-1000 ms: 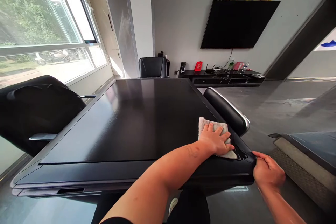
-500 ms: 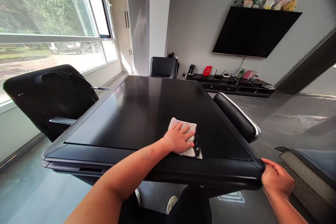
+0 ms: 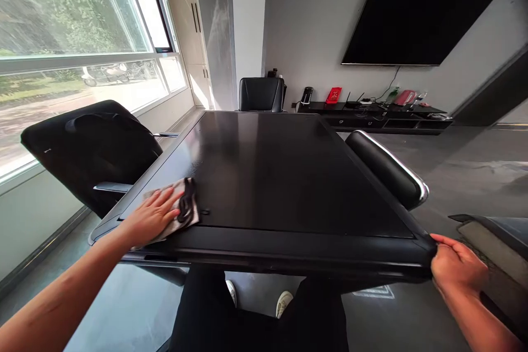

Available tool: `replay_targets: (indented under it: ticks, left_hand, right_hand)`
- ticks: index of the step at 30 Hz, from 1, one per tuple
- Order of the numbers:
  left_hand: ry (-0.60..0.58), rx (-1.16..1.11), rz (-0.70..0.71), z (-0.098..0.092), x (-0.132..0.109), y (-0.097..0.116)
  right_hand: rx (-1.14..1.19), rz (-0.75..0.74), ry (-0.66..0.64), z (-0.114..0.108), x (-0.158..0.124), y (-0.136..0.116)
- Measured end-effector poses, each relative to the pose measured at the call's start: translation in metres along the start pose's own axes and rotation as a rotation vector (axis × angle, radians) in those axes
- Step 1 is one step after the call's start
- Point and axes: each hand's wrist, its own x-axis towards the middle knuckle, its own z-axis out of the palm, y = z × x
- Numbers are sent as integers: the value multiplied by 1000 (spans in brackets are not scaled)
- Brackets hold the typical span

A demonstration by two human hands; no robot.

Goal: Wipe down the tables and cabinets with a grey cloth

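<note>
Left hand [image 3: 159, 213], one: flat, fingers extended, laid over a cloth [image 3: 188, 210] at the black table's [image 3: 284, 176] eight o'clock. Right hand [image 3: 458, 265], one: curled on its four o'clock corner. Step, I judge: wiping; my next stroke calls for even palm pressure. Beyond, nine o'clock: black chair [image 3: 91, 148].

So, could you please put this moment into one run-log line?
left hand: flat on cloth | cloth: on table, front left | right hand: grip on table's front right corner
</note>
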Motion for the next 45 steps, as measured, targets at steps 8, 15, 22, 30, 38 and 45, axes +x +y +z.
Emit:
replay_targets:
  ticks: [8,15,22,30,38,45]
  left_hand:
    - [-45,-104,-30,-17,-80,-68]
    - [110,-158,-65,9,-40,-6]
    - [169,28,218,2,47,160]
    - [60,-140,351,-17,175,402]
    - [-93,-319,398,-23,250,524]
    - [99,-560,750,-45,202,411]
  right_hand:
    - [5,-8,-38,0,-1,-2]
    - [90,-1,-51,-6,-11,-25]
    - [166,9,46,5,-12,-16]
    - [168,-15,19,1,-13,-18]
    - [128,-58,-12,0,-10,-18]
    - [73,-310,-71,-30,-14,-48]
